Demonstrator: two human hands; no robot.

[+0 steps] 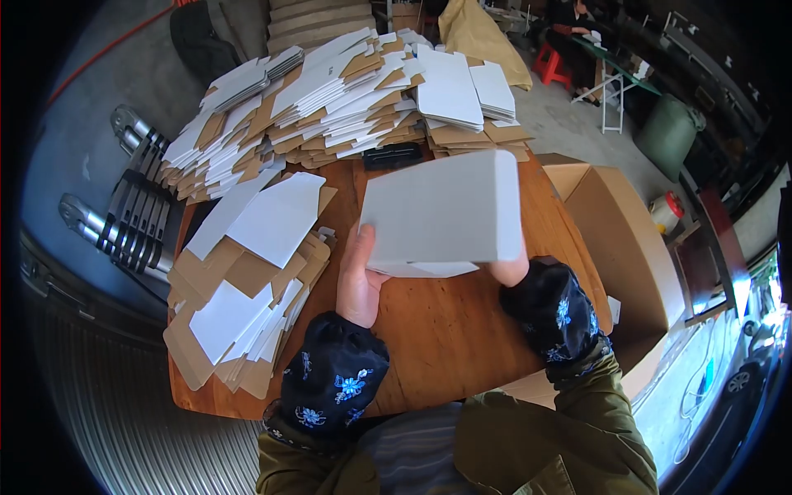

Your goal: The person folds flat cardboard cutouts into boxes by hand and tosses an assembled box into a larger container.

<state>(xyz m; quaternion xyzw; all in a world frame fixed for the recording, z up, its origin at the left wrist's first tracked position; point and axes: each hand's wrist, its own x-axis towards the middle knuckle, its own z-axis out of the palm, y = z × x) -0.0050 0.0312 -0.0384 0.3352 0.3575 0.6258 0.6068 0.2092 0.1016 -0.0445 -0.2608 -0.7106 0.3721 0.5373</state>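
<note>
Shows as a white box [437,210], folded into shape and held up just above and right of the frame's centre. Presents a broad, plain, flat face to the camera — looks taller toward the right, where a narrow side meets it at a soft edge. Reveals a thin strip below, with a pointed white flap showing there.

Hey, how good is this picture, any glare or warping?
Head view: strong fisheye bend, black corners; glare blows out the floor at lower right; the background at upper right is dim; the white box looks evenly lit, its face free of harsh glare.
</note>
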